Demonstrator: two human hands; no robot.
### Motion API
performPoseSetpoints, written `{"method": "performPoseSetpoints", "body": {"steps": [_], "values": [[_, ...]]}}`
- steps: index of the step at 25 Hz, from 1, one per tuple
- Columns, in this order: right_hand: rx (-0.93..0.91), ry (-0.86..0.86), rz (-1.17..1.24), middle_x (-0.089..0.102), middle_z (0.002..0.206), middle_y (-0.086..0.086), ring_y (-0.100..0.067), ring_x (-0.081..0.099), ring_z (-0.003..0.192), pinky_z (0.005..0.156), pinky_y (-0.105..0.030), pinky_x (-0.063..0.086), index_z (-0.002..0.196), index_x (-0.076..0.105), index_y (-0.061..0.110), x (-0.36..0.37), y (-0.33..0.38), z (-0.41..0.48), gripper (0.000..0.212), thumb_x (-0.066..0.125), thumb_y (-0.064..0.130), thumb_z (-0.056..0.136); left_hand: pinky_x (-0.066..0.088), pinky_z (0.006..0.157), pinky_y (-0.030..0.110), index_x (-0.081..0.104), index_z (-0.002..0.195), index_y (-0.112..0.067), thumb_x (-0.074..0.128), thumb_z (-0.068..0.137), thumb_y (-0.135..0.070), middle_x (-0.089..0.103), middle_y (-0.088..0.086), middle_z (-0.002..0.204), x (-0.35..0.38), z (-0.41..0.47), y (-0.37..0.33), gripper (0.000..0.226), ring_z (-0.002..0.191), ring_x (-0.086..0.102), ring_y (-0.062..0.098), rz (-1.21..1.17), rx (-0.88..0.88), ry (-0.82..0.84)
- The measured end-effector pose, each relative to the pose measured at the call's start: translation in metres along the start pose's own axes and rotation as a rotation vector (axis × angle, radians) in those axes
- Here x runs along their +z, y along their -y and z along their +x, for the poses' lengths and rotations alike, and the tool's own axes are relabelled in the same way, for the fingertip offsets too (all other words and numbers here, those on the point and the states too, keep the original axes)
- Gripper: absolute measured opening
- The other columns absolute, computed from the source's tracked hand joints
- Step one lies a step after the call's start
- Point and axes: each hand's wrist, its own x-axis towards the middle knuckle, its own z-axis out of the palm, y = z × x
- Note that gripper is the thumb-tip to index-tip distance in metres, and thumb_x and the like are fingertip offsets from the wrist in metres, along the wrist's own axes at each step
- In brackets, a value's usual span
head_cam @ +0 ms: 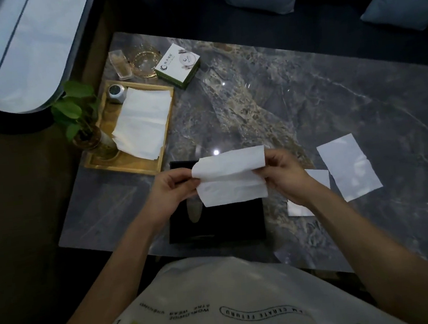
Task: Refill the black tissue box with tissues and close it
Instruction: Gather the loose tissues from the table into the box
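Tissue stack (141, 122) in wooden tray (129, 168)

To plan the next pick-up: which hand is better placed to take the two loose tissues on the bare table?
Right. Both loose tissues lie beside the right hand, one partly hidden by its wrist. The left hand, on the far side, would probably have to cross the black tissue box.

A folded white tissue (231, 178) above the black tissue box (215, 222); loose tissues (348, 167) lie right.
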Motion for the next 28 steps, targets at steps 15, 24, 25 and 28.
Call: {"method": "performPoseSetpoints", "body": {"steps": [15,24,25,28], "values": [[-0.172,-0.065,-0.21,0.069,0.067,0.012,0.001,0.061,0.061,0.054,-0.016,0.045,0.065,0.072,0.025,0.044,0.013,0.007,0.04,0.059,-0.005,0.089,0.054,0.086,0.024,0.072,0.096,-0.01,0.056,0.076,0.02,0.067,0.0,0.107,-0.027,-0.004,-0.004,0.039,0.1,0.066,0.008,0.277,0.418,-0.158],[0.037,-0.097,0.008,0.074,0.087,0.002,-0.019,0.07,0.084,0.066,-0.026,0.055,0.078,0.077,0.014,0.056,0.009,0.019,0.019,0.059,0.022,0.079,0.052,0.068,0.016,0.075,0.086,-0.027,0.042,0.081,-0.005,0.073,-0.008,0.101,-0.037,-0.007,-0.01,0.04,0.097,0.067,0.005,0.041,0.13,-0.078],[-0.004,-0.107,-0.059,0.074,0.088,0.004,-0.019,0.07,0.087,0.068,-0.025,0.054,0.082,0.077,0.017,0.057,0.008,0.019,0.015,0.066,0.025,0.08,0.052,0.067,0.016,0.073,0.096,-0.028,0.045,0.083,-0.009,0.073,-0.007,0.102,-0.036,-0.007,-0.01,0.036,0.095,0.067,0.005,0.006,0.112,-0.045],[-0.114,-0.042,-0.236,0.075,0.094,0.005,-0.013,0.071,0.088,0.072,-0.024,0.055,0.093,0.075,0.025,0.06,0.002,0.016,0.013,0.074,0.018,0.082,0.052,0.069,0.016,0.065,0.113,-0.035,0.068,0.084,-0.017,0.073,-0.006,0.1,-0.035,-0.008,-0.009,0.035,0.092,0.068,0.005,0.13,0.197,0.013]]}}
